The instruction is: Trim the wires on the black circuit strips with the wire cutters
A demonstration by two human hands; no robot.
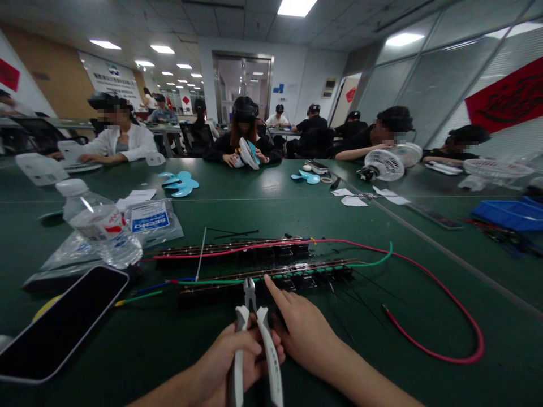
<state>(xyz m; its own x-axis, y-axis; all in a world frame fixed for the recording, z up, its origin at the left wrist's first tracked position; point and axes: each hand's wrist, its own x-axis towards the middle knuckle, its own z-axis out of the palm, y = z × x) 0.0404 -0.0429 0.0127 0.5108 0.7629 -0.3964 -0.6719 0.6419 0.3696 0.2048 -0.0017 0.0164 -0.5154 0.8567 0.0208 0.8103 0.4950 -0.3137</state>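
My left hand (237, 357) is closed around diagonal cutters (263, 333) with white-and-grey handles. Their handles are spread, and the jaws point at the near black strip (292, 281), which carries copper-coloured rods and a green wire (373, 262). My right hand (306, 329) has its index finger stretched out, its tip at the near strip just right of the jaws; its other fingers are partly hidden. Behind lies a second black strip (241, 249) with a red cable (441, 277) along it, looping to the right. A pale thin tie (202, 254) sticks up between the strips.
A black-screened phone (63, 322), a water bottle (99, 226) and a plastic bag (156, 220) lie at left. Thin black strands (341, 314) are scattered right of the strips. Beyond are blue fan blades (180, 183), a blue tray (509, 215) and several people working.
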